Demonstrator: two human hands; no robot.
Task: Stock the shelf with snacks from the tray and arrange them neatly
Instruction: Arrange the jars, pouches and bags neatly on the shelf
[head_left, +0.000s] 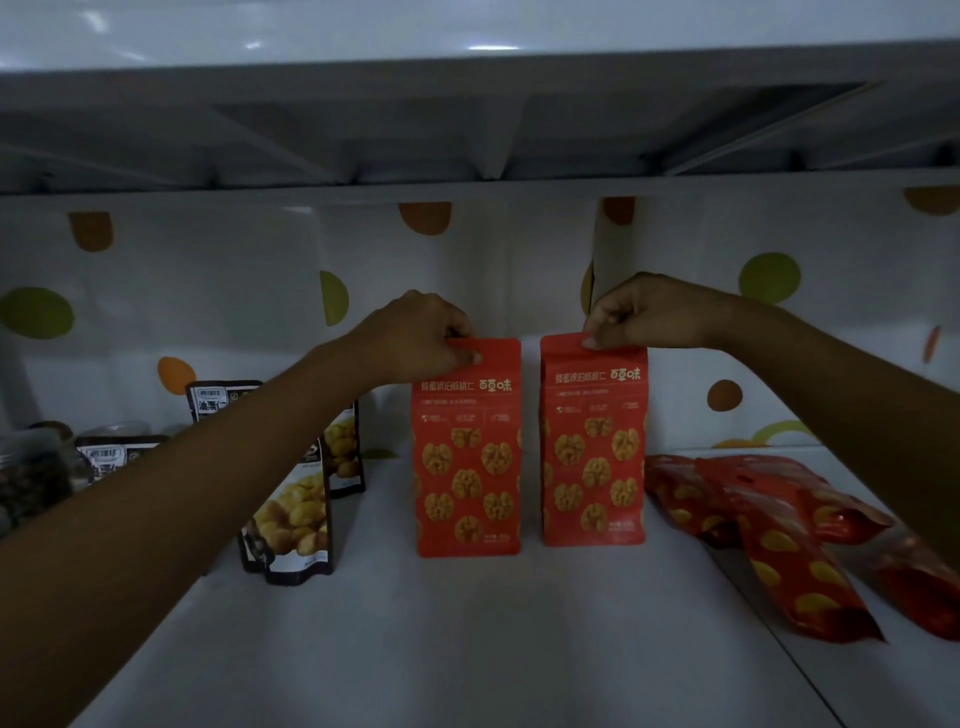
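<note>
I have the left hand (421, 335) pinching the top flap of a tall red paper bag printed with walnuts (467, 467), thumb in front and fingers curled behind. The right hand (639, 317) pinches the flap of a second red walnut bag (592, 457) the same way. Both bags stand upright on the white shelf board (467, 649), side by side near its middle with a narrow gap between them. At 9 o'clock of the pair, partly behind my left forearm, stand black stand-up pouches picturing yellow chestnuts (296, 519), and farther out a clear jar (31, 478). At 3 o'clock glossy red packets (779, 545) lie flat, overlapping. At 12 o'clock rises a white back panel with coloured dots (208, 291).
</note>
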